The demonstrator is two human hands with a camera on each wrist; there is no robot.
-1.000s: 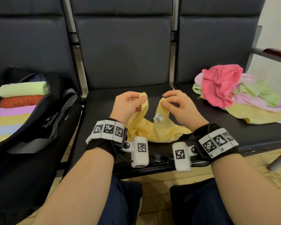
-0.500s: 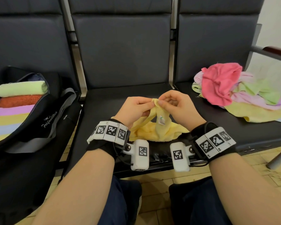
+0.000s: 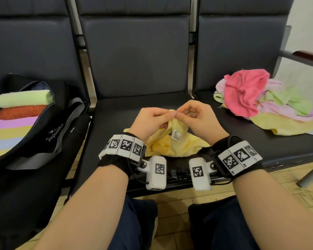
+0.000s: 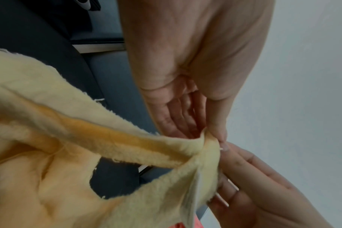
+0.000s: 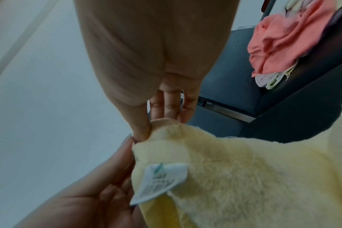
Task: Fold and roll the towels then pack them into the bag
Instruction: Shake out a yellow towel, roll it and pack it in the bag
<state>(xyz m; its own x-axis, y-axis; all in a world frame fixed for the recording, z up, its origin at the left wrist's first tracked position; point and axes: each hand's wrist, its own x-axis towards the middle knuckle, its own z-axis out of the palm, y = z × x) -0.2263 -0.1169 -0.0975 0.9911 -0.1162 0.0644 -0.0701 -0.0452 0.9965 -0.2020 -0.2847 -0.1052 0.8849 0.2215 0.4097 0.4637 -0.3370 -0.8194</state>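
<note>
Writing: white script logo on the side of the black bag (image 3: 43, 134), reads something like "Felfanlitus"; not sure of the letters. Small white care label (image 3: 176, 135) sewn to the yellow towel (image 3: 172, 147); in the right wrist view the label (image 5: 158, 183) shows a teal mark and rows of fine grey print, too small to read. Square black-and-white code tags on both wrist bands.

Yellow towel: lower part bunched on the middle seat (image 3: 116, 112) of a row of dark chairs, two corners lifted and brought together above it. Left hand (image 3: 150, 121) and right hand (image 3: 197, 120) meet at that point, fingertips touching. Left thumb and forefinger pinch one corner; right thumb and forefinger pinch the other, pressed against it. In the left wrist view the towel (image 4: 68, 154) hangs from the pinch in two strips with a gap between them. Remaining fingers (image 5: 166, 104) of the right hand loosely curled behind the pinch, off the cloth.

Bag lies open on the left seat, well apart from the hands. Rolled towels (image 3: 22, 112) packed side by side inside: green, orange, lilac, yellow, pale blue.

Loose towel pile (image 3: 260, 103) on the right seat: pink on top, with lilac, green and yellow beneath.
</note>
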